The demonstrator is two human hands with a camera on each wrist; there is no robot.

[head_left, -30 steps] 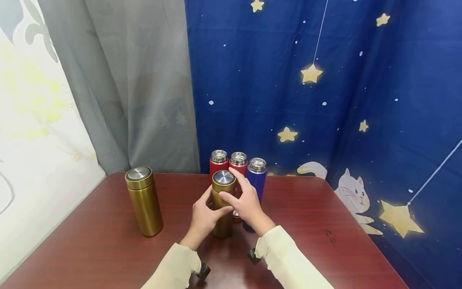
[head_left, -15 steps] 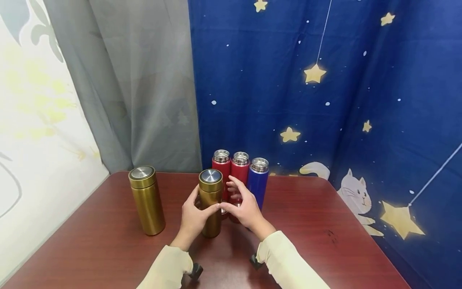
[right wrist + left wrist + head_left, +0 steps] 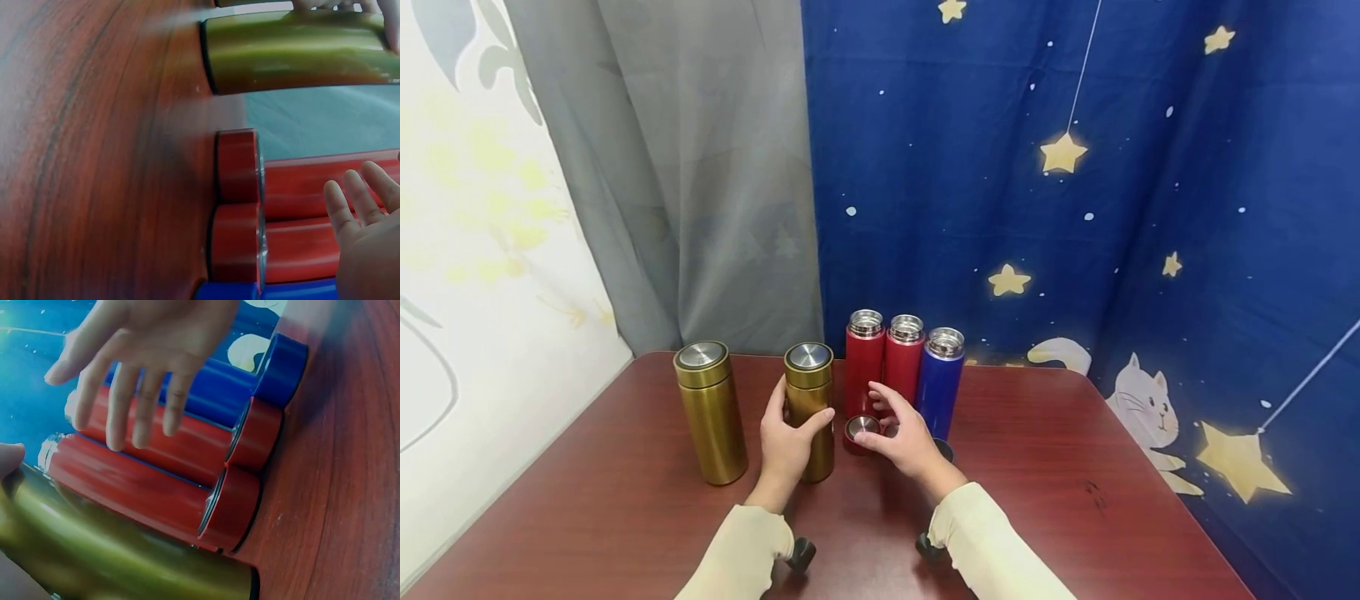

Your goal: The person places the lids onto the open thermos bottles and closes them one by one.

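Observation:
My left hand (image 3: 784, 450) grips a capped gold thermos bottle (image 3: 808, 400) that stands upright, thumb on its near side and fingers around its left. Apart from it, my right hand (image 3: 908, 440) is held with spread, relaxed fingers in front of two uncapped red thermos bottles (image 3: 865, 371) and holds nothing. The left wrist view shows that right hand's palm (image 3: 169, 337) over the red bottles. A blue uncapped bottle (image 3: 942, 383) stands at the right end of the row. At the bottles' feet lie two red lids (image 3: 232, 509) and a blue lid (image 3: 284, 369).
A second capped gold bottle (image 3: 711, 425) stands left of my left hand. The dark red wooden table (image 3: 587, 517) runs up to a grey curtain (image 3: 737, 208) and a blue starry curtain (image 3: 940, 167) behind it.
The gold bottle has moved left with my left hand, away from the red bottles. My right hand has come off it and stayed near the row; the red lids now show more.

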